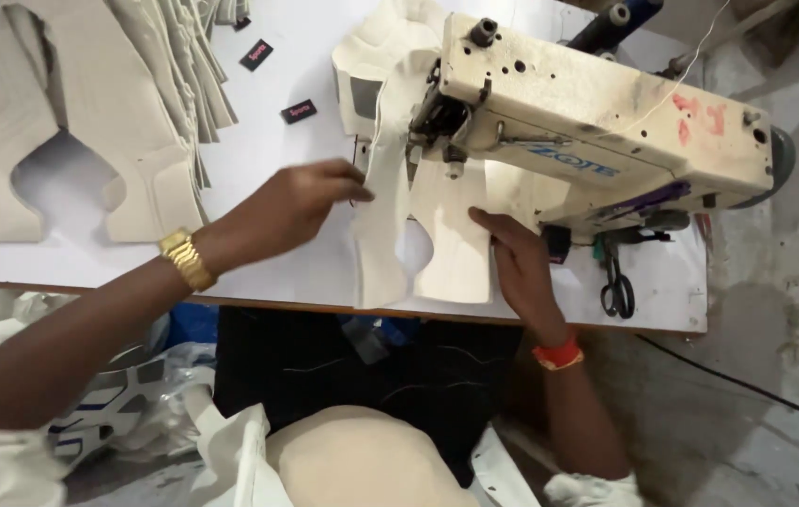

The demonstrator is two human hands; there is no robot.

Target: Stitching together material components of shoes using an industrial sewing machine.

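Cream fabric piece [390, 221] is the thing being worked here, a cut garment panel with a curved notch near its lower end. It lies on the white table [287, 272] right under the head of the grubby off-white sewing machine [597, 122], with its long axis running near to far: one end hangs over the near table edge, the other climbs up past the needle area.

Left hand [291, 207] comes in from the left, fingers loosely curled and pinching the left edge of the strip. Right hand [521, 268] lies flat on the right part of the panel, fingers stretched out and pressing it down, not gripping anything.

What could go wrong, I reckon: the right fingertips sit pretty close to the needle zone, so a slip forward is risky. Also the left pinch looks light, so the layers could skew and the seam wander.

Elsewhere there's a stack of cut panels [89, 113] far left, small black labels [298, 111], and scissors [617, 291] on the right.
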